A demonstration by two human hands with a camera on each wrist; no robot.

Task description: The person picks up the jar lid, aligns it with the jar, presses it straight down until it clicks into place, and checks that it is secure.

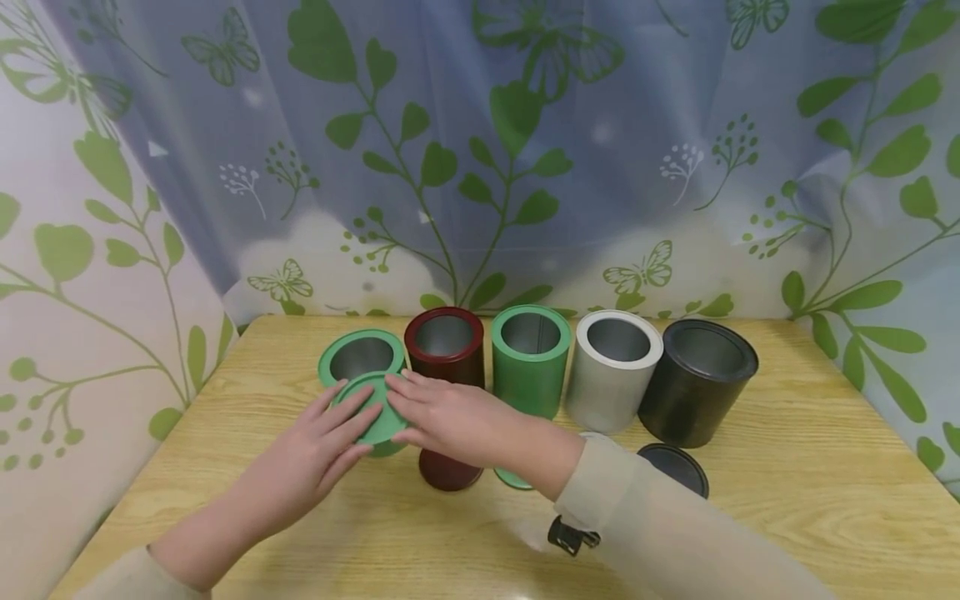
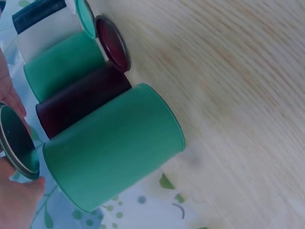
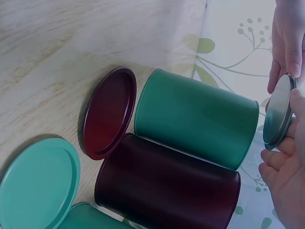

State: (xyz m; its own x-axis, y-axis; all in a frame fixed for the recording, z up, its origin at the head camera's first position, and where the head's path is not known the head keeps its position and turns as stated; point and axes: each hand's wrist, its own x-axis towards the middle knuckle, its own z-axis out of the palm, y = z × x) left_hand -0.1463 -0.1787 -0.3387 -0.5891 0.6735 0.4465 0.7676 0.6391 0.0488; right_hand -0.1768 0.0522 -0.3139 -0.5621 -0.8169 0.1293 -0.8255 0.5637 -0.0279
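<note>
- the left hand [image 1: 315,446] is closed only partway, its fingers spread over one side of the green lid [image 1: 389,419] and its thumb low by the edge, so that it grips the rim.
- the right hand [image 1: 465,421] is likewise partly closed and pinches the same lid from the opposite side, thumb and fingers about its edge.
- the green lid is held tilted between both hands, off the table [image 1: 465,554], near the open top of the leftmost green can [image 2: 114,148]; the wrist views show a small gap between them.
- to the right of that can stand, in a row, a dark red can [image 3: 167,183], a smaller green can [image 1: 528,383], a white can [image 1: 606,396] and a black can [image 1: 684,402], all upright and open.
- in front of the row are a red lid [image 3: 108,114], a second green lid [image 3: 40,183] and a black lid [image 1: 677,468].
- the right sleeve [image 1: 660,517] partly hides a pale lid [image 1: 596,437].
- a leaf-and-butterfly curtain [image 1: 420,142] hangs behind.
</note>
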